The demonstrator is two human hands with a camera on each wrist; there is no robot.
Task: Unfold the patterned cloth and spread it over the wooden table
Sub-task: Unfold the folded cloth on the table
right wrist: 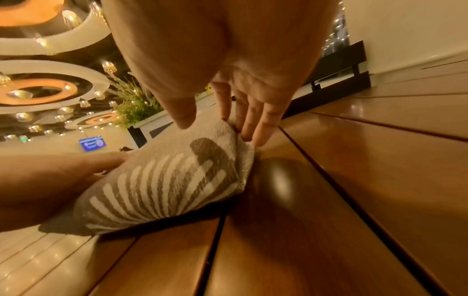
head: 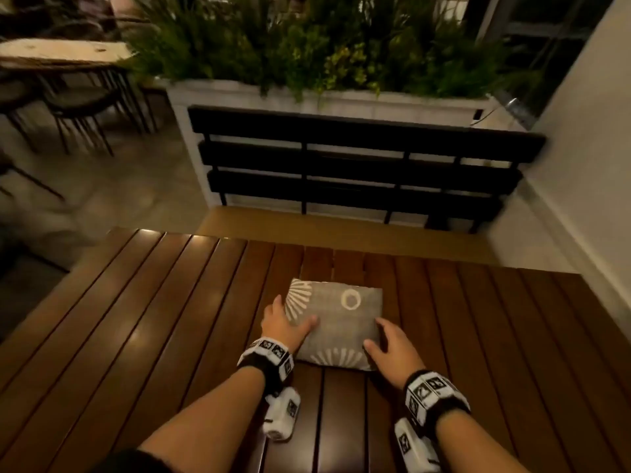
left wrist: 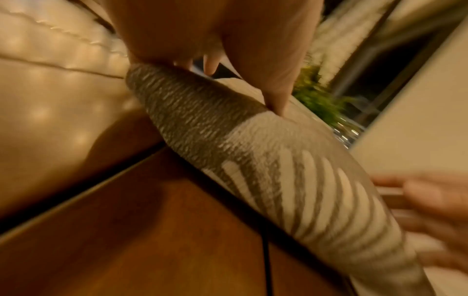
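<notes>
The patterned cloth (head: 338, 322) is a folded grey square with cream fan and ring motifs, lying on the dark slatted wooden table (head: 136, 319) near its middle. My left hand (head: 293, 312) is at the cloth's left edge, thumb laid on top and fingers straight along the side. My right hand (head: 375, 336) is at the near right corner, fingers straight against the right edge. In the left wrist view the thumb presses into the cloth (left wrist: 278, 180). The right wrist view shows straight fingertips (right wrist: 253, 138) touching the side of the cloth (right wrist: 164, 180), with the thumb hovering over it.
A black slatted bench back (head: 358, 165) with a light wooden seat (head: 341, 230) stands just beyond the table. Behind it is a white planter (head: 307, 97) full of greenery. A pale wall (head: 580, 165) runs along the right. Another table and chairs (head: 68, 80) stand far left.
</notes>
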